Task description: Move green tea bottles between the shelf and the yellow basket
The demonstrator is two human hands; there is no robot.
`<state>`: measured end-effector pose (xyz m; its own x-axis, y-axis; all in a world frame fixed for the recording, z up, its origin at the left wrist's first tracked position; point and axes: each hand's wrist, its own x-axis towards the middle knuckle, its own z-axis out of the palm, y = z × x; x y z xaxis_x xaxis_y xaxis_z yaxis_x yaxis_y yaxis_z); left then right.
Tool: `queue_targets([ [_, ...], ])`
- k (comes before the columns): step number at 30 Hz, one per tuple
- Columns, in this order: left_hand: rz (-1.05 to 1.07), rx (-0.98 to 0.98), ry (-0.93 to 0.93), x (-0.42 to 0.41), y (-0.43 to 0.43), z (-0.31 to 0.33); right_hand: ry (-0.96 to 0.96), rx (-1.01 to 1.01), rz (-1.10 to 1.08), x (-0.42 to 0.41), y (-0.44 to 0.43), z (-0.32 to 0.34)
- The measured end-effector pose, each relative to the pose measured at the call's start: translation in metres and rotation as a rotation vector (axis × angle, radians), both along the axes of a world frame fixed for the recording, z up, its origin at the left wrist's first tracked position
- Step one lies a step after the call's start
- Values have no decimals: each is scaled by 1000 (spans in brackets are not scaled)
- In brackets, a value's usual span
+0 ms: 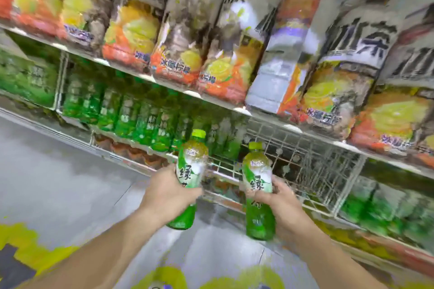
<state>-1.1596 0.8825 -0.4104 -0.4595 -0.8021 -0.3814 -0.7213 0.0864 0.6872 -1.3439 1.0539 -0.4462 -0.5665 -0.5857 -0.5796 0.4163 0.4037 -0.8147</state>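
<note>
Shelf (pixel 324 171) behind two green tea bottles (pixel 191 164), one clasped in each grip: left hand (pixel 168 195), right hand (pixel 284 199).

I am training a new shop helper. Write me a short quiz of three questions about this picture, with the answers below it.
1. True or false: the left hand holds nothing.
2. The cap of the bottle that the right hand grips is: A) red, B) yellow-green, C) white.
3. Fill the gap: the large bottles with lemon labels stand on the shelf ___ the row of small green bottles.

Key
1. False: it grips a green tea bottle.
2. B.
3. above.
</note>
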Motion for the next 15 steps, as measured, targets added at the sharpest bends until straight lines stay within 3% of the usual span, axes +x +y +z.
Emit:
queue_targets([
  [7, -148, -79, 2, -115, -26, -75, 91, -109, -200, -88, -18, -61],
  [15, -307, -208, -104, -219, -34, -128, 227, -156, -255, -165, -36, -136],
])
